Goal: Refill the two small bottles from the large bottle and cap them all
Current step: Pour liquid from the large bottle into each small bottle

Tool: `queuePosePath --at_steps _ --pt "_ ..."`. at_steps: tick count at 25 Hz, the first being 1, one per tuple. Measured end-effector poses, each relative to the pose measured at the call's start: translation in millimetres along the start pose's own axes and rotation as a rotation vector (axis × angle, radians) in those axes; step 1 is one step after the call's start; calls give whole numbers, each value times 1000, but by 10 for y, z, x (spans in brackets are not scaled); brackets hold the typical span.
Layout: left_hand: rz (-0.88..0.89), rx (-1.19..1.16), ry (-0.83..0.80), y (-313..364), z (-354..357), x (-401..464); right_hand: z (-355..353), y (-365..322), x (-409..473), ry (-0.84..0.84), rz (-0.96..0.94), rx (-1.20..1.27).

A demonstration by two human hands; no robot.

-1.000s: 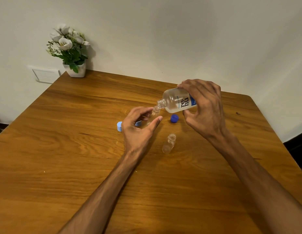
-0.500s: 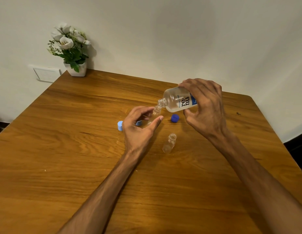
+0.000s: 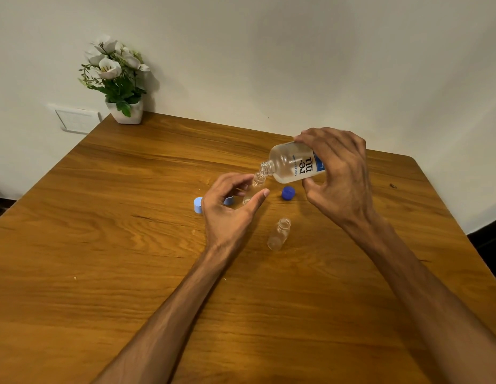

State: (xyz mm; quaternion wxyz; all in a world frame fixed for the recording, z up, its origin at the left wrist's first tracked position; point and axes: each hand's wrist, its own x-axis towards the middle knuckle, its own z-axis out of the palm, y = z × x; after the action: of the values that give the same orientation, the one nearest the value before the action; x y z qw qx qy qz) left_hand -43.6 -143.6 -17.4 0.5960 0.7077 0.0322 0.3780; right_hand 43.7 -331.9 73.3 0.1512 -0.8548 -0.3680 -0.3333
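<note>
My right hand (image 3: 338,178) grips the large clear bottle (image 3: 292,164), tipped on its side with its open neck pointing down-left. That neck sits right over the mouth of a small clear bottle (image 3: 256,185), which my left hand (image 3: 227,209) holds upright between thumb and fingers on the table. A second small bottle (image 3: 280,234) stands uncapped nearer to me, untouched. A dark blue cap (image 3: 288,193) lies right of the held small bottle. Two light blue caps lie by my left hand: one (image 3: 197,205) at its left, the other (image 3: 228,200) partly hidden behind its fingers.
The wooden table (image 3: 130,259) ends at a white wall. A white pot of white flowers (image 3: 116,79) stands at the table's far left corner, with a wall socket plate (image 3: 75,120) beside it. The table's right edge runs close behind my right forearm.
Hands and bottles have hardly moved; the large bottle stays tipped over the held small bottle. The view has shifted slightly.
</note>
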Motion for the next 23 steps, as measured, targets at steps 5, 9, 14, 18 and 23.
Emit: queuePosePath --at_steps 5,9,14,18,23 --pt "10 7 -3 0 -3 -3 1 -6 -1 0 3 -6" --pt "14 9 2 0 0 -1 -4 0 3 -7 4 -12" --pt "18 10 3 -11 1 -6 -2 -1 3 -12 6 -11" --pt "11 2 5 -5 2 -3 -8 -6 9 -12 3 -11" --pt "5 -1 1 8 6 -8 -24 -6 15 -8 -2 -9"
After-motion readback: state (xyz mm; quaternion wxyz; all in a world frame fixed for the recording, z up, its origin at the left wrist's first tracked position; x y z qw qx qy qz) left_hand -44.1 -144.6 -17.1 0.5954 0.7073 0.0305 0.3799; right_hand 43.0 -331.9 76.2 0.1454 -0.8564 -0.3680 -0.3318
